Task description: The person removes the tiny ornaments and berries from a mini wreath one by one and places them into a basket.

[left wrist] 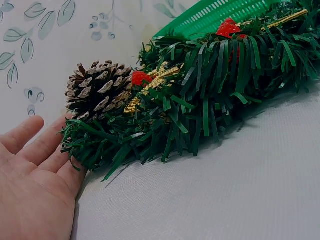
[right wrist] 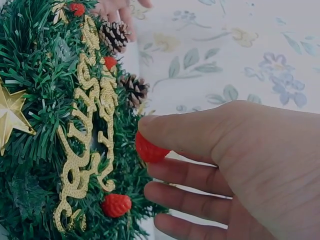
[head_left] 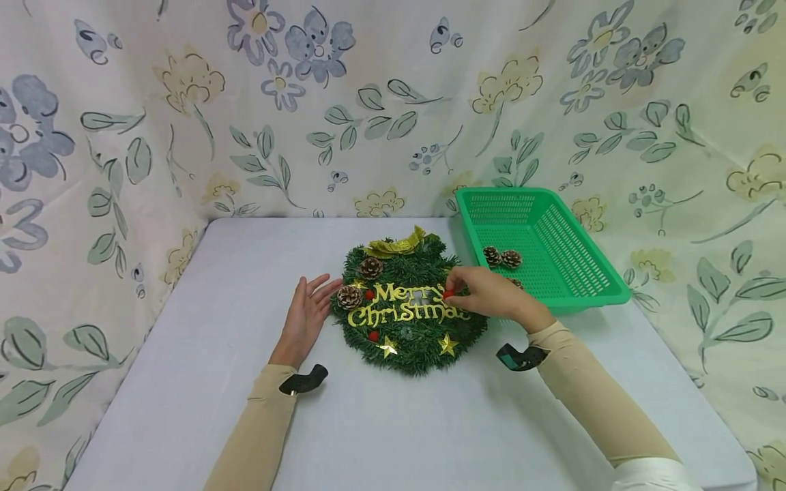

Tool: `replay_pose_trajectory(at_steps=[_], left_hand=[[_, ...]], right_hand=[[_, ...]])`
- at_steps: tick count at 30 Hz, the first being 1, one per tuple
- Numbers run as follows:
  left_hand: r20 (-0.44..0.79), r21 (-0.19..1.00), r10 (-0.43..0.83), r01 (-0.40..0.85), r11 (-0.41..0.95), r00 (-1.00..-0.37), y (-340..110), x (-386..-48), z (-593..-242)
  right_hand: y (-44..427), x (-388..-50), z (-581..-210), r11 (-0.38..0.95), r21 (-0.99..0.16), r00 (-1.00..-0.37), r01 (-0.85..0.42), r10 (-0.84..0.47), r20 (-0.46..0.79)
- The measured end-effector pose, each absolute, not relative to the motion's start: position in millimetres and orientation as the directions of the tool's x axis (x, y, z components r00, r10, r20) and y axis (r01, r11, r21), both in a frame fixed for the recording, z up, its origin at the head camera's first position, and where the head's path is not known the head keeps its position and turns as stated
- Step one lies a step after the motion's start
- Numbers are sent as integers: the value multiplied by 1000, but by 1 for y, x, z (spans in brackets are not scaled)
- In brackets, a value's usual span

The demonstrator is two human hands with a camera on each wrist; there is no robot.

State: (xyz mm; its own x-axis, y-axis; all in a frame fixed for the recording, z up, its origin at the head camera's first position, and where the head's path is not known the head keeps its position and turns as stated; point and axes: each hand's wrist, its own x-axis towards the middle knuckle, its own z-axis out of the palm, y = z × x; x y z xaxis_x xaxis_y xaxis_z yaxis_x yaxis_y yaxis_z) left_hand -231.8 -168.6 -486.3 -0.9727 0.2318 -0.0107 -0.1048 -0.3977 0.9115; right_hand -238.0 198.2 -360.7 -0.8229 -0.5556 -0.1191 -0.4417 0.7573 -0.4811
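A green Christmas wreath (head_left: 417, 344) lies on the table, with gold "Merry Christmas" lettering (head_left: 402, 312) across it. Between thumb and fingers my right hand (head_left: 491, 293) pinches a red berry (right wrist: 150, 149) over the wreath's right side. Another red berry (right wrist: 116, 205) sits at the end of the lettering. My left hand (head_left: 305, 316), fingers extended, rests against the left edge of the wreath, beside a pine cone (left wrist: 99, 91). A second pine cone (head_left: 371, 268) is higher up on that side. Gold stars (head_left: 447, 344) and a gold bow (head_left: 396, 244) also decorate the wreath.
Behind my right hand stands a green plastic basket (head_left: 598, 300) with several pine cones (head_left: 511, 259) inside. A white cloth covers the table (head_left: 202, 341). Flower-patterned curtain fabric (head_left: 381, 164) hangs along the back and sides.
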Motion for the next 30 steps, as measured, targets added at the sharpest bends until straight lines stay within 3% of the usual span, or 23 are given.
replay_pose_trajectory(at_steps=[30], left_hand=[[-8, 908, 225, -101, -406, -974, -168, -231, -485]], right_hand=[[202, -239, -356, 708, -520, -824, -478, -566, -12]])
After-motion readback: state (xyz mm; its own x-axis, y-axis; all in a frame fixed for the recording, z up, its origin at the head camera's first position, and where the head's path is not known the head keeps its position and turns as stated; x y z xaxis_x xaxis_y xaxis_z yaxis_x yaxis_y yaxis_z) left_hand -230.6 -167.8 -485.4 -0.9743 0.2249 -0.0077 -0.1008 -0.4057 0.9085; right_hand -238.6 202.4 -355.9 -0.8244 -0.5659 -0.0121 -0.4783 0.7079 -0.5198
